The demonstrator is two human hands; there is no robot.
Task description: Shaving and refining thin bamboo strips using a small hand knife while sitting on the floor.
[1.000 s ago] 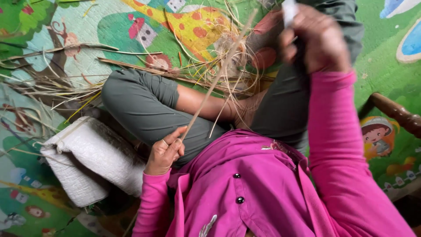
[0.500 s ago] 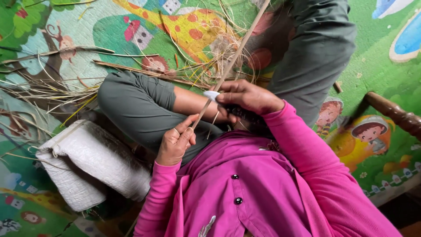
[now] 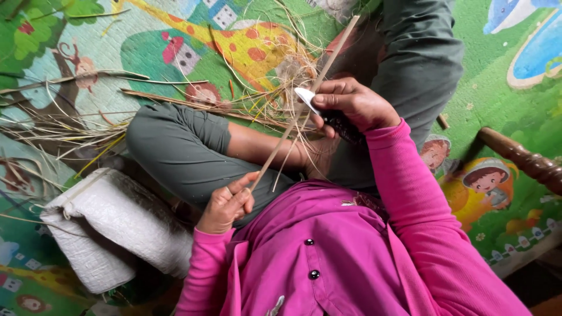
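left hand (image 3: 225,205) pinches a cane strip (image 3: 293,120); right hand (image 3: 351,105) grips a knife (image 3: 307,99) against it. risk: blade slips down toward left fingers, or strip splits unevenly.

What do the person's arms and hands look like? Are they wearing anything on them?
Both arms are covered by long, bright pink sleeves that reach the wrists. The sleeves belong to a pink top with small dark round buttons down the front. The left hand and right hand are bare, with no gloves. I can't see any rings or bracelets.
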